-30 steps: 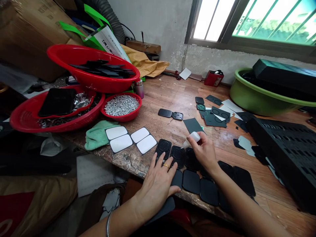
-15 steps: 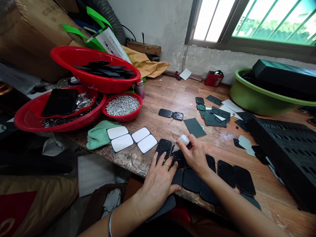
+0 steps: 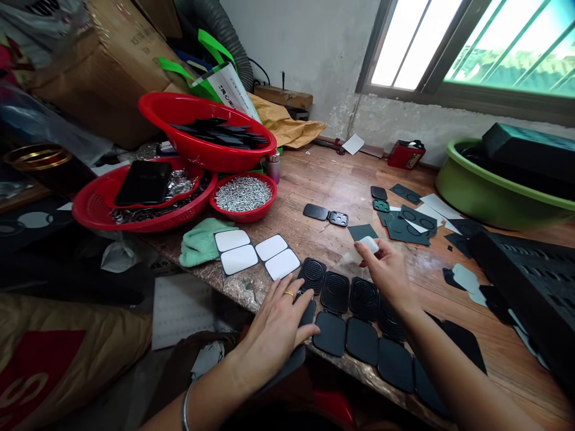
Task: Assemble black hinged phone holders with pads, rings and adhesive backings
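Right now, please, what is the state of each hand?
Left hand: open, lying over the leftmost black case in the row.
Right hand: closed, holding a small white bottle.

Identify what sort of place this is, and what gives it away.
Likely a small workshop: matching black hinged cases lie open in a row along the worn wooden bench, a red bowl holds many small metal pieces, and cut dark sheets lie scattered.
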Tool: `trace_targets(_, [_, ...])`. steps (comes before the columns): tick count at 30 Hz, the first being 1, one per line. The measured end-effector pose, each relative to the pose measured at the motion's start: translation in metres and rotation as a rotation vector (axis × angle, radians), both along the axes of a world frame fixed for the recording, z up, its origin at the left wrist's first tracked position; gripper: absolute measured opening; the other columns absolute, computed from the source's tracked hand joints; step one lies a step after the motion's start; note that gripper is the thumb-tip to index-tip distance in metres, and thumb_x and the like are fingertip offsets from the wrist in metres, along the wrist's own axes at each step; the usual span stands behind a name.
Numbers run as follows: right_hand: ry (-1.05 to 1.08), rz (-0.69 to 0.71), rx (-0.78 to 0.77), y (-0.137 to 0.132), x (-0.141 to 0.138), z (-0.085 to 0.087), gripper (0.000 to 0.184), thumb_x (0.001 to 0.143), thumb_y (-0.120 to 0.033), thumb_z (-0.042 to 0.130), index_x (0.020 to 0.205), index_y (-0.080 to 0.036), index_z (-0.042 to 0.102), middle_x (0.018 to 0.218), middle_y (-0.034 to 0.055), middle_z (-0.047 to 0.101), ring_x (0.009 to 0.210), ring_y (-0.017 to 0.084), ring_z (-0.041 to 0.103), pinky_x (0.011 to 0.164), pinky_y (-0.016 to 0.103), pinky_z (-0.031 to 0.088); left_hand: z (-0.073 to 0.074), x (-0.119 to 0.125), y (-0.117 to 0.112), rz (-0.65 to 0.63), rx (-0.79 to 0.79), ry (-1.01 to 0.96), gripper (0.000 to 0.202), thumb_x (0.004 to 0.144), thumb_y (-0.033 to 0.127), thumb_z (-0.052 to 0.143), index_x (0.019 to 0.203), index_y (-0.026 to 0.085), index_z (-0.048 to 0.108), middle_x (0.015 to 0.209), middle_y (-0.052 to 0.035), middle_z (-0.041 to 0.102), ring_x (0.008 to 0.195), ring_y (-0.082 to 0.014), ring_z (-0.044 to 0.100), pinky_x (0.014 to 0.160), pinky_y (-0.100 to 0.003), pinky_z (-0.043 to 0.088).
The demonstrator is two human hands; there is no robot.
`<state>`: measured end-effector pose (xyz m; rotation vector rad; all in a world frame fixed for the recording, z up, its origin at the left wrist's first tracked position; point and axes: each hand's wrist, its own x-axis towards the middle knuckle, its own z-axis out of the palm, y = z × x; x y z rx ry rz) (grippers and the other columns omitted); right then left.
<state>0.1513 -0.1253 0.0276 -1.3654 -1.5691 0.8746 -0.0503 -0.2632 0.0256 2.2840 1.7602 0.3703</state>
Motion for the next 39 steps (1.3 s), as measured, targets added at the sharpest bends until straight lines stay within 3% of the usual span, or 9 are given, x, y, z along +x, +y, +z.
trace_targets(5, [0.000, 0.045, 0.013, 0.010, -0.033, -0.015, 0.050, 0.075, -0.063, 0.060, 0.081, -0.013, 0.058, 0.066, 0.0030, 0.058, 0.058, 0.013, 0.051, 0.051, 0.022, 0.039, -0.005, -0.007, -0.003, 0.001, -0.032, 0.038, 0.058, 0.076, 0.044, 0.071, 0.129, 0.025, 0.055, 0.137, -0.0104, 0.048, 0.133, -0.0333, 0.036, 0.111, -0.054, 0.027])
trace_targets(10, [-0.072, 0.041, 0.062, 0.017, -0.047, -0.027, 0.045, 0.079, -0.059, 0.057, 0.080, -0.014, 0.058, 0.066, 0.0016, 0.057, 0.059, 0.012, 0.049, 0.055, 0.021, 0.038, 0.002, -0.004, 0.000, 0.005, -0.062, 0.069, 0.057, 0.077, 0.044, 0.071, 0.128, 0.026, 0.055, 0.136, -0.0091, 0.049, 0.132, -0.0327, 0.037, 0.112, -0.053, 0.025])
trace_targets(16, [-0.216, 0.053, 0.152, 0.007, -0.043, -0.012, 0.038, 0.078, -0.053, 0.059, 0.073, -0.016, 0.053, 0.062, -0.0017, 0.048, 0.057, 0.010, 0.041, 0.056, 0.021, 0.030, 0.005, -0.005, 0.000, 0.005, -0.064, 0.086, 0.056, 0.077, 0.043, 0.071, 0.128, 0.027, 0.055, 0.135, -0.0079, 0.050, 0.131, -0.0320, 0.038, 0.112, -0.053, 0.024])
trace_targets(20, [-0.345, 0.161, 0.170, -0.010, -0.039, -0.001, 0.035, 0.080, -0.050, 0.057, 0.075, -0.016, 0.054, 0.061, -0.0019, 0.046, 0.057, 0.010, 0.040, 0.056, 0.022, 0.027, 0.003, -0.006, -0.002, 0.011, -0.058, 0.081, 0.055, 0.078, 0.042, 0.070, 0.128, 0.027, 0.054, 0.136, -0.0079, 0.049, 0.131, -0.0313, 0.038, 0.112, -0.053, 0.024])
trace_targets(24, [-0.327, 0.242, 0.160, -0.023, -0.052, -0.003, 0.033, 0.084, -0.047, 0.054, 0.075, -0.016, 0.052, 0.061, -0.0018, 0.048, 0.056, 0.010, 0.042, 0.055, 0.022, 0.028, 0.000, -0.005, -0.001, 0.011, -0.038, 0.081, 0.055, 0.078, 0.044, 0.070, 0.128, 0.027, 0.054, 0.136, -0.0086, 0.048, 0.132, -0.0303, 0.037, 0.113, -0.052, 0.023])
trace_targets(30, [-0.238, 0.180, 0.200, -0.010, -0.076, -0.010, 0.030, 0.082, -0.045, 0.056, 0.079, -0.015, 0.053, 0.064, -0.0009, 0.049, 0.060, 0.010, 0.042, 0.060, 0.022, 0.028, -0.001, -0.005, -0.002, 0.014, -0.042, 0.088, 0.054, 0.079, 0.045, 0.068, 0.128, 0.027, 0.054, 0.135, -0.0086, 0.050, 0.132, -0.0305, 0.037, 0.112, -0.052, 0.023])
trace_targets(35, [-0.149, 0.111, 0.149, 0.008, -0.063, -0.007, 0.035, 0.076, -0.047, 0.062, 0.070, -0.015, 0.051, 0.063, -0.0002, 0.047, 0.061, 0.010, 0.039, 0.060, 0.023, 0.026, -0.006, -0.007, -0.001, 0.015, -0.006, 0.073, 0.054, 0.078, 0.045, 0.070, 0.127, 0.028, 0.055, 0.134, -0.0076, 0.051, 0.131, -0.0307, 0.038, 0.112, -0.053, 0.025])
trace_targets(39, [0.038, 0.065, -0.010, 0.009, -0.027, -0.004, 0.042, 0.071, -0.054, 0.066, 0.073, -0.014, 0.055, 0.064, 0.0005, 0.049, 0.058, 0.010, 0.041, 0.054, 0.021, 0.031, -0.013, -0.009, 0.003, 0.017, 0.044, 0.052, 0.050, 0.077, 0.044, 0.070, 0.123, 0.027, 0.058, 0.131, -0.0081, 0.054, 0.129, -0.0319, 0.041, 0.110, -0.056, 0.028])
